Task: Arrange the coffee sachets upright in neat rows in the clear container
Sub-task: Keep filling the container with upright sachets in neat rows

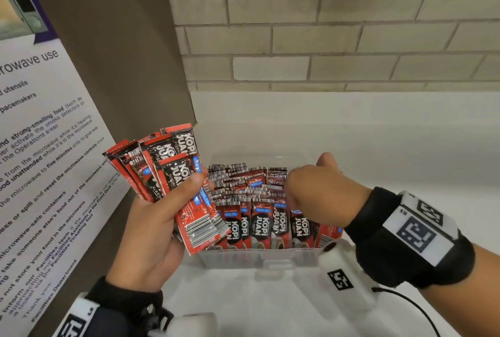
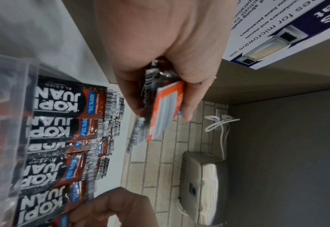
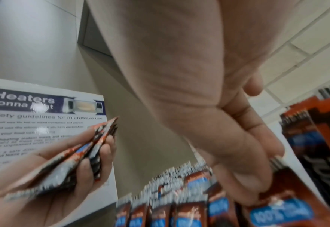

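Observation:
A clear container (image 1: 257,258) stands on the white counter, packed with red-and-black coffee sachets (image 1: 259,223) upright in rows. My left hand (image 1: 186,188) hovers at the container's left edge and grips a fanned bundle of sachets (image 1: 167,171); the left wrist view shows that bundle (image 2: 161,122) pinched between thumb and fingers. My right hand (image 1: 300,188) reaches down into the container's right side. In the right wrist view its fingers (image 3: 257,169) curl over the top edge of a sachet (image 3: 284,204) in the near row, with the thumb held apart above.
A microwave safety poster (image 1: 40,160) on a brown panel stands close at the left. A brick wall (image 1: 324,39) rises behind the white counter (image 1: 392,133). The left wrist view shows a metal dispenser (image 2: 203,184) and a white cable (image 2: 218,122) on the wall.

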`<state>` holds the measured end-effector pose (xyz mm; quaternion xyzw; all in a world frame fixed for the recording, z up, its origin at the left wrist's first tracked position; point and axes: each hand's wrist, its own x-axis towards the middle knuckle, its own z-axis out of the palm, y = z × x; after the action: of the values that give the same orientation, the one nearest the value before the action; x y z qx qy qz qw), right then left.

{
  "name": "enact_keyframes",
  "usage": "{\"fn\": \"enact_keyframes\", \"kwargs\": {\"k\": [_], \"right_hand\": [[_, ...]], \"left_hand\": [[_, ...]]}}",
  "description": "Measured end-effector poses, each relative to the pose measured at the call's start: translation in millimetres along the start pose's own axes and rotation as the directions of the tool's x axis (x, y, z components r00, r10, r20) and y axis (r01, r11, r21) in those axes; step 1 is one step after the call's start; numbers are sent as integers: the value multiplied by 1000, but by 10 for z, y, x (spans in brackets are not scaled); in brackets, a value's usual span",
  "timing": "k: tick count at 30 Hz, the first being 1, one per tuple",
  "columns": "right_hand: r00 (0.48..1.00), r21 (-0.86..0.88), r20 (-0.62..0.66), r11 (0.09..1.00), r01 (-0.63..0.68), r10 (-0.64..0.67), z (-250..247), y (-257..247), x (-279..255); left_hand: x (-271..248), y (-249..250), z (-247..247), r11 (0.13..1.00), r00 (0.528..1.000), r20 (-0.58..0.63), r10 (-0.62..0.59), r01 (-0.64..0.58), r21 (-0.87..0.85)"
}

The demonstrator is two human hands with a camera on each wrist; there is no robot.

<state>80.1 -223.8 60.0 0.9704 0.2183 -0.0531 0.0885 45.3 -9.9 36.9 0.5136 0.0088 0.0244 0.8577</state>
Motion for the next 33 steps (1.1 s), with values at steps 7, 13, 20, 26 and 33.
{"fn": "enact_keyframes", "kwargs": {"k": [7,13,20,26,33], "right_hand": [[999,257,-34,966,39,-32,-95,132,-33],[993,326,-117,945,6,33,-242,288,-17],[999,388,-36,921,30,-17,-45,98,83],[999,468,12,883,-43,42,30,33,165],[950,874,84,435,-215,301,-3,167,-110]], "left_hand": [[-20,1,2,1000,999,-28,-15,15,-4],[-34,32,-18,1000,999,-38,-9,9,-2],[-38,28,34,1000,1000,-20,-13,14,18],[-33,6,56,1000,1000,-15,-9,9,14],[-14,85,2,1000,999,-38,-29,29,1]]}}
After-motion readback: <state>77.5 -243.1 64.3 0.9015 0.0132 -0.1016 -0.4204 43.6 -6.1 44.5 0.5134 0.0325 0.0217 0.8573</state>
